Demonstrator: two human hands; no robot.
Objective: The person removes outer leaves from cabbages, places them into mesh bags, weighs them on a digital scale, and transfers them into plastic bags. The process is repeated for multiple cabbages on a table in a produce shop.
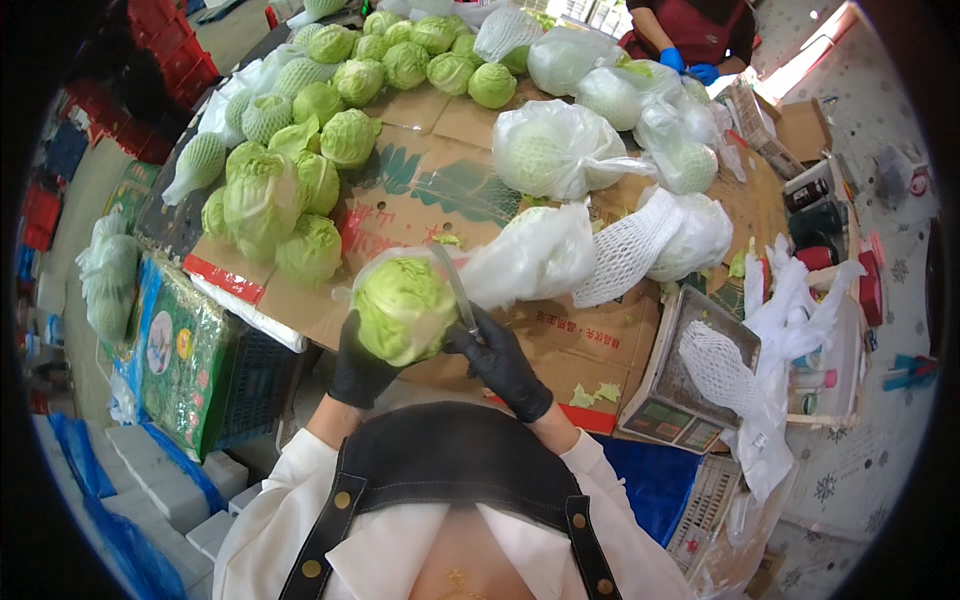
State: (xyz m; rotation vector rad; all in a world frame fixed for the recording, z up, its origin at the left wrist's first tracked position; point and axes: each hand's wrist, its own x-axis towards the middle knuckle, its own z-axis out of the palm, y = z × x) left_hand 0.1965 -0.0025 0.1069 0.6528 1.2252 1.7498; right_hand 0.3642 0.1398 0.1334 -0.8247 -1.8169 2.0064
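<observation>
In front of my apron I hold a round head of lettuce or cabbage [405,311]. My left hand [361,364], in a black glove, cups its left side and underside. At its right side, my gloved right hand [499,360] grips the opening of a clear plastic bag [454,289] stretched behind and around the head; whether the right fingers also touch the leaves is unclear. A bagged head [544,244] lies just beyond, beside a white foam net [630,244]. Bare green heads [262,195] are piled on the flattened cardboard [435,135] at the left.
A scale [694,367] bearing a foam net [720,364] stands at the right, next to white plastic bags [784,337] and a crate [832,375] of bottles. Several bagged heads [555,146] lie farther back. A person in blue gloves [686,67] works across the table. Boxes stand left.
</observation>
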